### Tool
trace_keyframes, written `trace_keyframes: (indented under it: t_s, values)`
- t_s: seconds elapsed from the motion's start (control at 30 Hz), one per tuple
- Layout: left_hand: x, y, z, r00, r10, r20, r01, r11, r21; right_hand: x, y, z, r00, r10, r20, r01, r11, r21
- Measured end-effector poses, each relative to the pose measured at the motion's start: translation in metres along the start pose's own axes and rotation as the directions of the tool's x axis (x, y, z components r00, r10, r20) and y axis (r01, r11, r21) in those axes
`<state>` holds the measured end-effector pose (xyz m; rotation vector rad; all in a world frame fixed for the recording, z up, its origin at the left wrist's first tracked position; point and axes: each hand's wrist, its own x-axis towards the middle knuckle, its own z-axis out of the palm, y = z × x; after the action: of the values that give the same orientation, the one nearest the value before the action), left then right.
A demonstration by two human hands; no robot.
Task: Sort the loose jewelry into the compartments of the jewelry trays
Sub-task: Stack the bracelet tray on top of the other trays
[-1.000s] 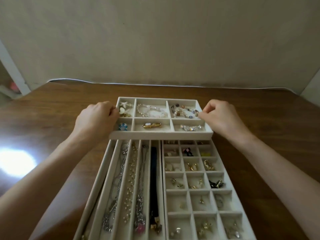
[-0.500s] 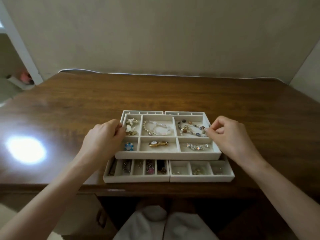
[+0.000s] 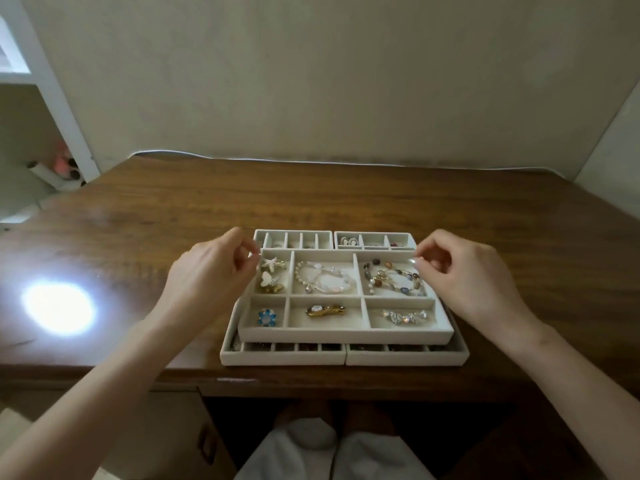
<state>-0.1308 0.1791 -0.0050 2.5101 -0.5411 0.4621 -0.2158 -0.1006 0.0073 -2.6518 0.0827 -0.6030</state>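
Step in hand, as I judge it: seating the top tray (image 3: 346, 332) squarely on the two below. It lies between your hands, across the left lower tray (image 3: 284, 358) and the right lower tray (image 3: 405, 359), on the table (image 3: 311, 195). Your left hand (image 3: 214, 271) is at its far-left corner and your right hand (image 3: 464, 278) at its far-right corner. On each, the fingers are loosely curled, with thumb and forefinger drawn close at the rim. I cannot tell whether they pinch the rim, merely touch it, or sit just off it, because the fingertips are blurred. To do it well, keep both corners level and move them together. That way the pearl bracelet (image 3: 325, 280) and the beaded bracelet (image 3: 393, 280), just nearside of your fingertips, do not slide over their dividers. Check that the tray bridges the seam under it evenly, then draw your fingers off outward, away from the rim, not across the compartments. Hidden: nearly all of both lower trays lies under the tray you handle. Beyond your fingertips a far strip shows, with rings (image 3: 349, 241) in one cell; the other cells there are too small to read. Towards you from the grip, only dark slivers show. A glare patch (image 3: 59, 308) outboard of your left hand washes out that part of the table.
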Motion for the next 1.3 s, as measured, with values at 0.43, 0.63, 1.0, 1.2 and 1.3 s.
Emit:
trace_keyframes:
  t_s: [0.43, 0.63, 1.0, 1.2, 1.3]
  values:
    - [0.041, 0.004, 0.014, 0.649, 0.615, 0.448, -0.651, 0.753, -0.091, 0.057, -0.016, 0.039, 0.729, -0.603, 0.324, 0.646, 0.762, -0.036]
    - [0.046, -0.001, 0.01, 0.621, 0.645, 0.445, -0.706, 0.707, -0.042, 0.055, -0.021, 0.036, 0.682, -0.631, 0.37, 0.647, 0.756, 0.098]
    - [0.056, 0.004, 0.007, 0.539, 0.663, 0.52, -0.788, 0.614, 0.035, 0.053, -0.029, 0.031, 0.674, -0.565, 0.476, 0.656, 0.754, -0.033]
    - [0.058, 0.009, 0.01, 0.539, 0.646, 0.541, -0.768, 0.641, 0.0, 0.059, -0.023, 0.028, 0.671, -0.576, 0.467, 0.642, 0.766, 0.023]
    - [0.058, 0.007, 0.01, 0.533, 0.627, 0.568, -0.773, 0.634, 0.026, 0.058, -0.022, 0.03, 0.666, -0.565, 0.487, 0.604, 0.792, 0.093]
